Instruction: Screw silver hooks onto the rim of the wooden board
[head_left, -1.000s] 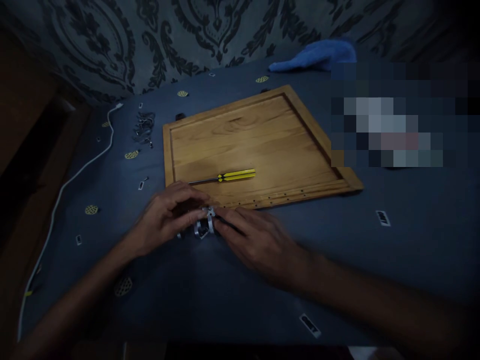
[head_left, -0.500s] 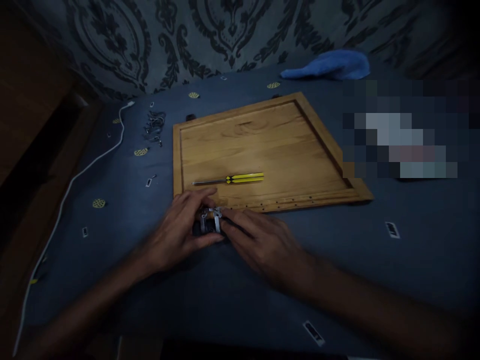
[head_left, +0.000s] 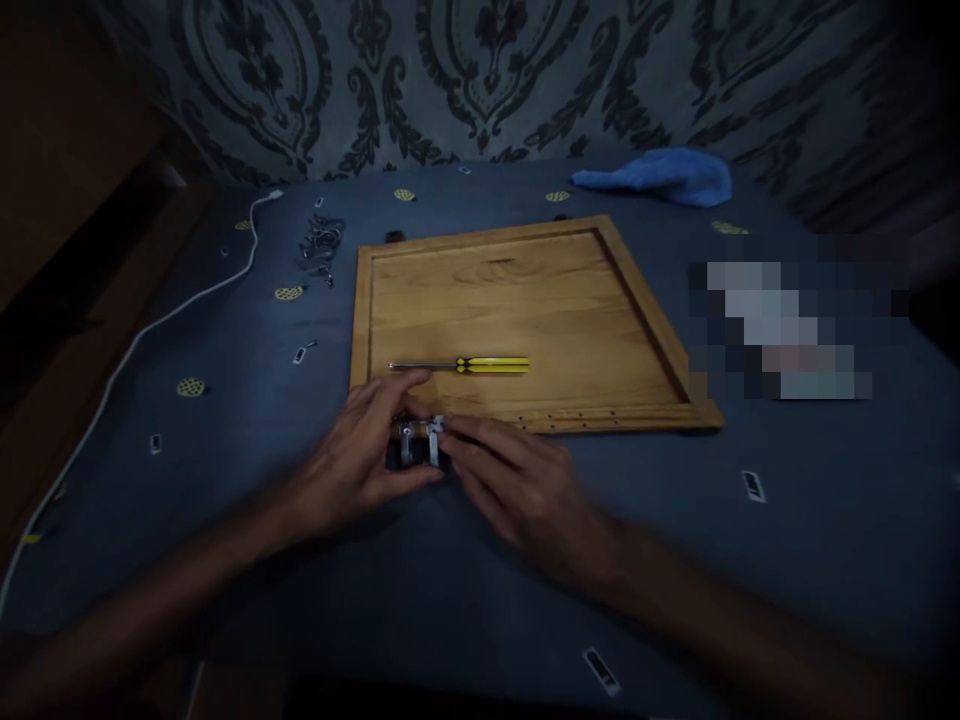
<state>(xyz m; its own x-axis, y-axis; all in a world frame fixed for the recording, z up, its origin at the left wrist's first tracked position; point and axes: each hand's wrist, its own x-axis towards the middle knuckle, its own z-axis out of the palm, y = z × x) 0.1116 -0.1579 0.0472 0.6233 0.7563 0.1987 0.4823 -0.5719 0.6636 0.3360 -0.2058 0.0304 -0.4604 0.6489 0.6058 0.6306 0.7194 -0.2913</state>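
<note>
A small metal caster wheel with a silver bracket (head_left: 417, 444) sits at the near edge of a wooden board (head_left: 525, 310) that lies flat on a blue cloth. My left hand (head_left: 358, 462) curls round the caster from the left, fingers closed on it. My right hand (head_left: 517, 490) pinches it from the right with fingertips on the bracket. A yellow-handled screwdriver (head_left: 465, 366) lies on the board just beyond my hands, shaft pointing left.
A pile of metal hardware (head_left: 319, 245) lies left of the board's far corner. A white cable (head_left: 150, 335) runs along the left side. A blue cloth bundle (head_left: 660, 178) rests at the back. A blurred patch (head_left: 780, 325) lies at right.
The view has shifted so the board looks squarer. Both hands have closed in tighter on the caster at the board's near edge. The screwdriver has not moved.
</note>
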